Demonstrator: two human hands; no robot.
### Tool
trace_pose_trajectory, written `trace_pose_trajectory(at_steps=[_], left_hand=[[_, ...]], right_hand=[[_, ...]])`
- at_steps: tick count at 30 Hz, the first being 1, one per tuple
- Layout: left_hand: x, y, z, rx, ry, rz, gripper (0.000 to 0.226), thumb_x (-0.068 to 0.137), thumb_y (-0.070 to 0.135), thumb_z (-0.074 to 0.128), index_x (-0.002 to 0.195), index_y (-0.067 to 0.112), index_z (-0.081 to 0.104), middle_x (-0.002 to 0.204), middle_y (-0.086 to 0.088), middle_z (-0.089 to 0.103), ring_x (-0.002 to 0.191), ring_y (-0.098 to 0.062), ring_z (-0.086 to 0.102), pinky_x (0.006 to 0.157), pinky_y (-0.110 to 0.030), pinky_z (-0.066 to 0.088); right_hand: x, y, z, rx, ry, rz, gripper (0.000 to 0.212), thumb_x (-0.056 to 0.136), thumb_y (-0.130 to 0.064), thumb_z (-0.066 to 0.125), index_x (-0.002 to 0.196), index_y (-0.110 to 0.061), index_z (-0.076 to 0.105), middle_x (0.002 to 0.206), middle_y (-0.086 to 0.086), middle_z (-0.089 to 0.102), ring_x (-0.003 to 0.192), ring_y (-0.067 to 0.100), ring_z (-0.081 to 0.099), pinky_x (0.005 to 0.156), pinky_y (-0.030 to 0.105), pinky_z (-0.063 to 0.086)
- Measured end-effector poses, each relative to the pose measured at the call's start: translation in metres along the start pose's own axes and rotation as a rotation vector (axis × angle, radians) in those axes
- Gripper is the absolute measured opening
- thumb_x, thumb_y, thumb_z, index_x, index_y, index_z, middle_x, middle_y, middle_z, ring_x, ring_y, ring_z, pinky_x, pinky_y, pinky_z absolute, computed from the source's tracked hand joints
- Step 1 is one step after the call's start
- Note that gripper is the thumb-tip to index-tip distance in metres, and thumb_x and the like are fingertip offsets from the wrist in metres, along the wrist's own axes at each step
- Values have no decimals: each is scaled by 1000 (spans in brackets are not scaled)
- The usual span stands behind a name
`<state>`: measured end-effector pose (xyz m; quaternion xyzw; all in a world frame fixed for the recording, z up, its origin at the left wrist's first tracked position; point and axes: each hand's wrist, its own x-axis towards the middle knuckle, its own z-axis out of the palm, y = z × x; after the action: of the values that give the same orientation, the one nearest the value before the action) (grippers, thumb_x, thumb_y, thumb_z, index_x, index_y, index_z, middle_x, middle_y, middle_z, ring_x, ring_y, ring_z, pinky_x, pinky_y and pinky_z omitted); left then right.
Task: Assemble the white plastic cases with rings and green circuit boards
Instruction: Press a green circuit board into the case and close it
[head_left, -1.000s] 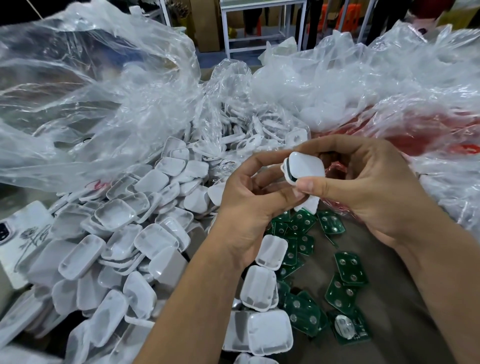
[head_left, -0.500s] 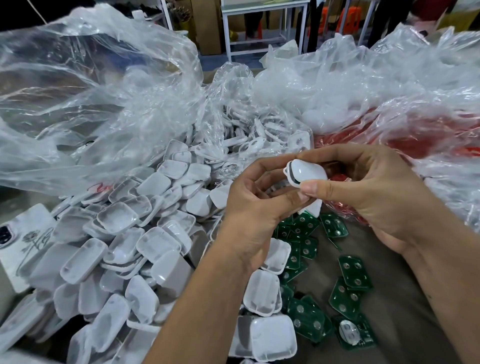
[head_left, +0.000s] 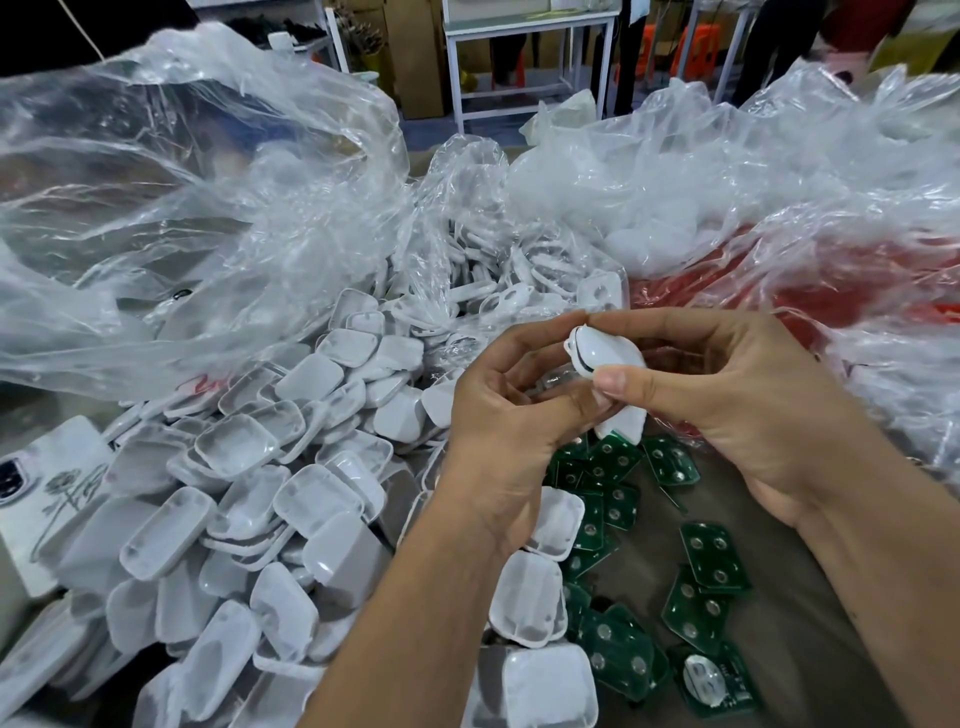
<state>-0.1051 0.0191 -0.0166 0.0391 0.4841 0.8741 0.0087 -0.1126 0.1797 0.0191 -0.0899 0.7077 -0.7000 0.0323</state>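
You have one white case (head_left: 605, 358) up in the air between both hands, above the middle of the worktop (head_left: 789, 639). Your right hand (head_left: 737, 410) pinches it, thumb on the near face and fingers curled over the far side; your left hand (head_left: 498, 431) has its fingertips curled against the case's left edge and underside. A dark line runs round the seam, which looks like the ring seated between the two halves, so this unit seems nearly closed; whether a board sits inside is hidden. A second white piece (head_left: 623, 423) pokes out below your right thumb, and I cannot tell which hand holds it.

Most of the job looks to be ahead of you. A big heap of loose case halves (head_left: 239, 519) covers the left side of the worktop, spilling from a clear plastic bag (head_left: 197, 218). Green circuit boards (head_left: 701, 571) lie scattered along the near edge under your wrists, and none of them appears fitted.
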Motion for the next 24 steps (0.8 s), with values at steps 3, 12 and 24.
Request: trace_pose_trajectory(at_steps=[3,12,24], left_hand=[[0,0,0,6,-7,24,49,63,-2,81,109,13,75,105,-11,76,96,-32,74,82,-38,63],[0,3,0,-173,-4,-49,45,79,-15,46,114,-2,72,122,-26,69,101,-34,73,79,-38,63],[-1,-1,-1,266,215,103,16,88,4,79,98,15,82,85,-16,76,76,-27,75,74,-45,65]], right_hand=[[1,1,2,12,21,6,55,53,-30,91,107,-27,83,97,1,82,90,13,78,74,17,58],[-1,2,7,-181,103,-137,49,63,-20,93,110,-28,81,98,-2,81,88,18,78,80,31,64],[-1,10,8,-444,101,-208,46,69,-11,96,104,-36,79,92,2,75,56,29,67,53,22,52]])
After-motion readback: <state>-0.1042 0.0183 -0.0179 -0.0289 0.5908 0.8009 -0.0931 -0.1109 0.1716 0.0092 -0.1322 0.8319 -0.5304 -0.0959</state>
